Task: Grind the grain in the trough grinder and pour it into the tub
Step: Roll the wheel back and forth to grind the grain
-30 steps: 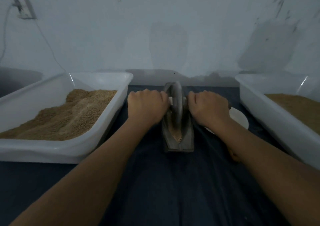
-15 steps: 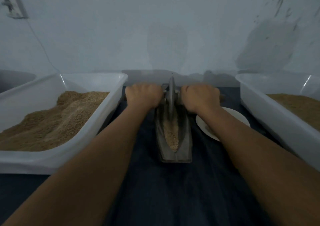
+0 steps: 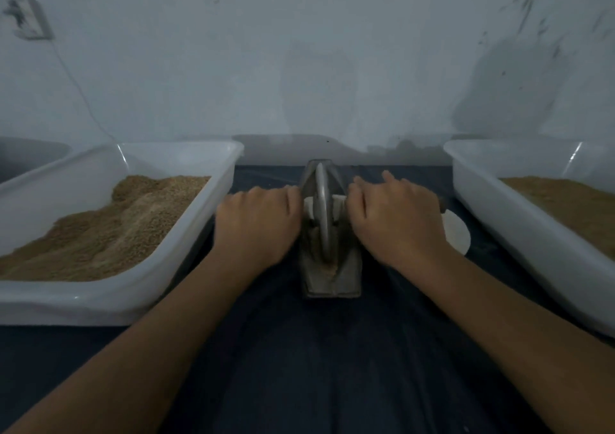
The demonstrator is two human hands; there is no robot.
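Fingers (image 3: pixel 392 181) of the right hand (image 3: pixel 396 220) curled down over the axle handle on the right of the grinding wheel (image 3: pixel 322 210), one finger lifted loose at the far side; those of the left hand (image 3: pixel 258 222) wrapped likewise on the left handle, knuckles up. Held so, one fist either side at centre frame — probably to keep the thin disc upright in its groove while rolling along it. Standing edge-on in the trough grinder (image 3: pixel 329 260), a narrow metal boat running away from the camera on the dark desk (image 3: pixel 332 367). A little tan grain (image 3: pixel 332 269) visible in the groove at the near end, the rest hidden by wheel and hands. Grinding seemingly under way, pouring not yet done.

Left of frame, a white tub (image 3: pixel 133 297) heaped with coarse grain; right edge, a second white tub (image 3: pixel 519 234) with a finer, flatter brown fill — likely the receiving one, close for tipping. Small white dish (image 3: pixel 457 234) just beyond the right wrist, partly hidden.

No brand, label or writing legible anywhere.
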